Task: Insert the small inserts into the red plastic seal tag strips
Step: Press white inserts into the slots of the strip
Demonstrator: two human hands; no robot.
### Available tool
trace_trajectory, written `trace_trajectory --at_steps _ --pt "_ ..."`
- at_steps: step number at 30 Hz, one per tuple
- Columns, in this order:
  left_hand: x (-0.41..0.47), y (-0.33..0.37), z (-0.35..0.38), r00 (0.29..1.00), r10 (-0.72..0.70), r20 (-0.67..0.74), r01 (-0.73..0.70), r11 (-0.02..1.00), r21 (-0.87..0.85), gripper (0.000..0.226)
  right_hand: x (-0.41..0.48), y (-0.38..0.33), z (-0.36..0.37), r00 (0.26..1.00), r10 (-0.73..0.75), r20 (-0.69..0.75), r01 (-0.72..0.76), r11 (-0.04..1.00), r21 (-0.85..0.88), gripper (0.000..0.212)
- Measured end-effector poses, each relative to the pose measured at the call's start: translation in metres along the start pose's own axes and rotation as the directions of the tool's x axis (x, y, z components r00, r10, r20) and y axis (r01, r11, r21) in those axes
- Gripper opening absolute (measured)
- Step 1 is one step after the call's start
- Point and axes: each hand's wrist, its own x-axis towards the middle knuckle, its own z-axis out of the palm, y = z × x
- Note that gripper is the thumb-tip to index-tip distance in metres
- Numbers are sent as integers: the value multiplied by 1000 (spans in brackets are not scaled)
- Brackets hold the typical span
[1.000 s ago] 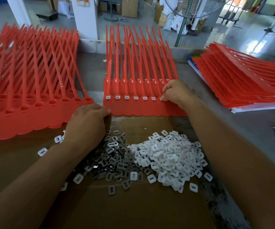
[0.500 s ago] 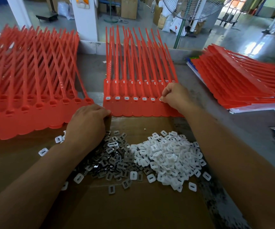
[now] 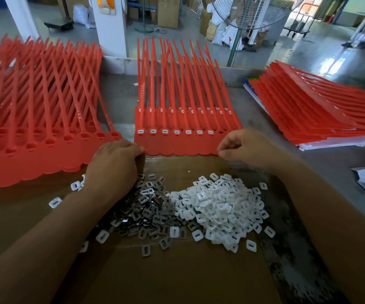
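Ahead, in the head view, three batches of red seal strips lie on the surface (image 3: 249, 110): a left batch (image 3: 34, 132), a middle batch (image 3: 177, 145) and a right batch (image 3: 308, 110). Seven white inserts (image 3: 176, 132) sit in the middle batch's front row. Two heaps rest on cardboard (image 3: 177, 277): a grey metal heap (image 3: 146, 211) and a white plastic heap (image 3: 221, 205). The left grip (image 3: 115, 165), fingers curled, touches the middle batch's near left corner. The right grip (image 3: 247, 148), thumb against forefinger, is at its near right corner. Whether either holds a piece, I cannot tell.
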Motion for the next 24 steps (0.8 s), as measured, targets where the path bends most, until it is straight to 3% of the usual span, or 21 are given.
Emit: trace_trajectory --at_steps 7,15,24 --pt "0 0 0 1000 4 0 -4 1000 1 36 -26 0 2 989 28 146 -21 999 -46 13" --pt "1 -1 -1 1000 -3 4 3 1000 6 38 -25 4 5 992 59 108 -48 993 -104 12" --pt "1 -1 -1 1000 1 5 -1 1000 7 37 -22 5 4 991 67 116 -66 998 -17 21"
